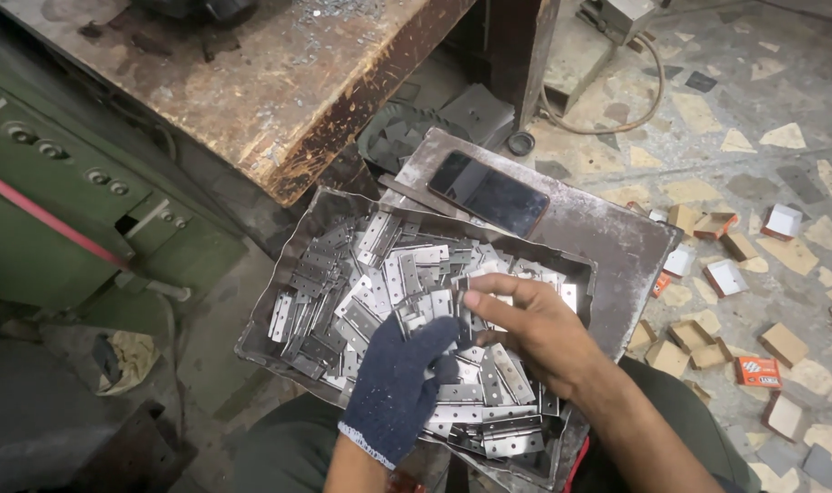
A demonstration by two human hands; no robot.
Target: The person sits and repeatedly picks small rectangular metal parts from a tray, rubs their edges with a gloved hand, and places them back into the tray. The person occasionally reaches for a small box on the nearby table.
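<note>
The bare right hand (536,330) curls its fingers (491,290) over a small stack of metal hinges (470,310), the fingertips bent inward and pinching the stack at its top edge, thumb underneath. The left hand (399,383), in a dark blue knitted glove, meets it from below: the gloved fingers (434,336) are held together and pressed against the underside of that same stack, so the hinges sit between the two sets of fingertips, touching both. Exactly how many pieces are gripped cannot be told.

Around the hands lies the rest of the pile of flat, silvery hinge plates (388,274), loose and overlapping at all angles, some under the right wrist and some spreading away toward the left. They fill a shallow, battered metal tray (279,301) with bent-up rims, which rests over the person's lap.

Just beyond the tray's far rim a grey steel plate (607,237) carries a dark smartphone (489,194) lying face up, screen off. A worn wooden workbench (279,82) stands further back, with a green machine (78,210) to the left. To the right, on the mosaic stone floor (753,100), small cardboard boxes (726,274) lie scattered, several open, one of them orange-red (758,372).
</note>
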